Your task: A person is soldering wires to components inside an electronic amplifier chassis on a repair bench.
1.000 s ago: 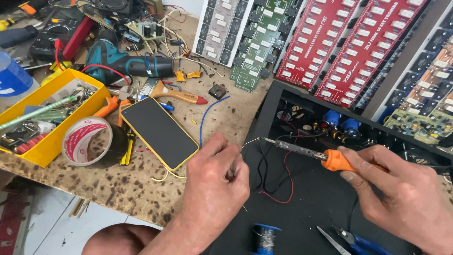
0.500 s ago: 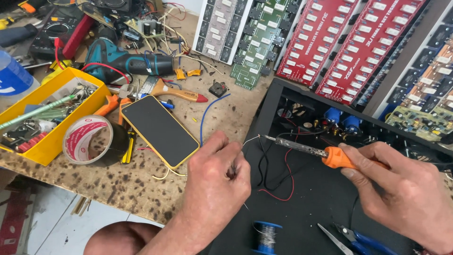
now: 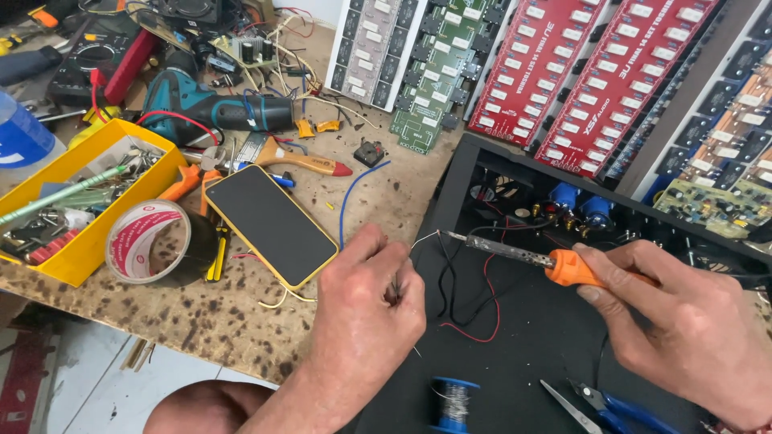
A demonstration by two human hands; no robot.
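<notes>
Phone lies at bench edge, left. Left hand pinches a thin wire over the black chassis. Right hand grips 1 soldering iron, tip at wire end. Risk: fingertips sit near the hot tip; slip could burn them or nearby insulation.

The right hand runs off the right edge and the bottom edge, so its wrist cannot be seen. It wraps around the orange-handled soldering iron and hides the back of the handle. The left hand pinches something thin, but it is too small to tell what. The blue-handled cutters are cut off at the bottom. So is the blue spool of silver wire. The blue plastic bottle is cut by the left edge. The green and red circuit boards go past the top.
</notes>
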